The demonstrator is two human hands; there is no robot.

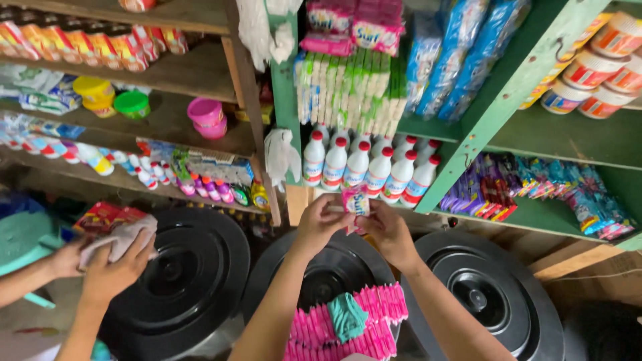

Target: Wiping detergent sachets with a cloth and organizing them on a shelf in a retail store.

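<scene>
My left hand (319, 222) and my right hand (390, 232) are raised together in front of a green shelf, both pinching one small pink sachet (355, 200). Below my arms a pile of pink sachets (374, 319) lies on a black drum lid (319, 270), with a teal cloth (346, 316) on top of the pile. Just behind the held sachet stands a row of white bottles with red caps (364, 167).
At the left another person's hands (114, 266) press a pale cloth (127, 235) on a second black lid (190, 281). A third black lid (491, 297) is at the right. Shelves hold packets, tubs (592, 70), small bottles (150, 175) and sachet strips (555, 182).
</scene>
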